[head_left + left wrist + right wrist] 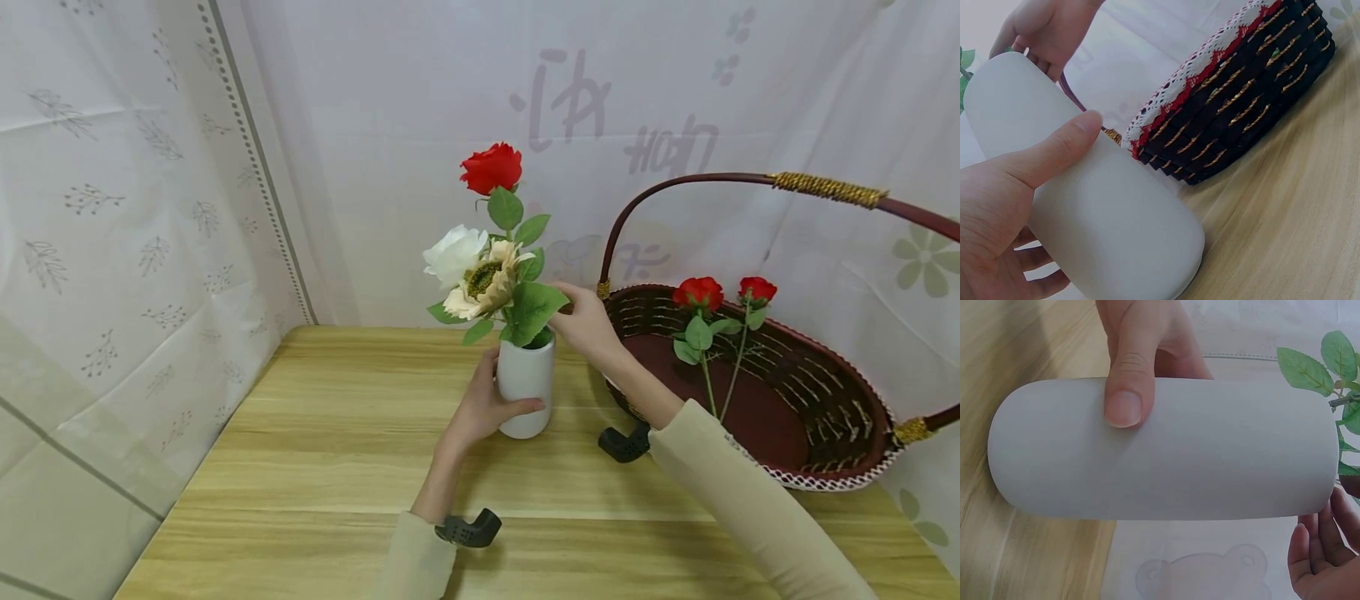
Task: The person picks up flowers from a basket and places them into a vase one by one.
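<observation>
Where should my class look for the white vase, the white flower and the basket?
White vase (1179, 453), right wrist view: middle of its side.
White flower (454, 255), head view: its petals.
Basket (1230, 109), left wrist view: its woven outer wall.

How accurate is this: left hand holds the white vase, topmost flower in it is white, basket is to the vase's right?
One error: the topmost flower is red, not white, as the head view shows. The left hand does hold the white vase, and the basket is to the vase's right.

White vase (527, 375) | upright on wooden table (360, 442), gripped by left hand (482, 408) | flowers (491, 283): red, white, cream (red tallest)
</observation>
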Tool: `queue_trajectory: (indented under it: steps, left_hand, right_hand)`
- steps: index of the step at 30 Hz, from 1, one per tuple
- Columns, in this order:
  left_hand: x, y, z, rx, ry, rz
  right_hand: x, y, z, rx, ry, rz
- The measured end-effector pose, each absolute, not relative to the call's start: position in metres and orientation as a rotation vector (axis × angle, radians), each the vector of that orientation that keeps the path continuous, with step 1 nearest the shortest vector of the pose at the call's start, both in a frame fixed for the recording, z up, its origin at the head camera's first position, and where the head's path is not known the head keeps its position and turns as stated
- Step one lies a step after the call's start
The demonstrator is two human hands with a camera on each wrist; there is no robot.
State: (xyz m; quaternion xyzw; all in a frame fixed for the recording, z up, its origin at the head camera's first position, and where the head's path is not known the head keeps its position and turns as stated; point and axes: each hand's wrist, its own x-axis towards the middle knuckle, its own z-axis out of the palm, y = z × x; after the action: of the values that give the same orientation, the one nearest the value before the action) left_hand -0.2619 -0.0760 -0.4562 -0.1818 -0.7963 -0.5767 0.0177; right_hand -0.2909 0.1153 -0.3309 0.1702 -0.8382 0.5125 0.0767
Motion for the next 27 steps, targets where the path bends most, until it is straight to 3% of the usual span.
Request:
queue_trajectory:
  steps: [12, 18, 27]
  left_hand:
    - [-0.261, -0.076, -0.456, -0.555, -2.477, -1.804]
    - [-0.250, -0.076, -0.437, -0.551, -2.491, -1.822]
    - [-0.261, -0.075, -0.456, -0.563, -2.450, -1.831]
  right_hand:
    - [-0.283, 0.128, -0.334, 0.563, -2.463, 1.601]
    - [-0.279, 0.134, -0.335, 0.556, -2.461, 1.613]
    - [-0.271, 0.154, -0.330, 0.592, -2.450, 1.626]
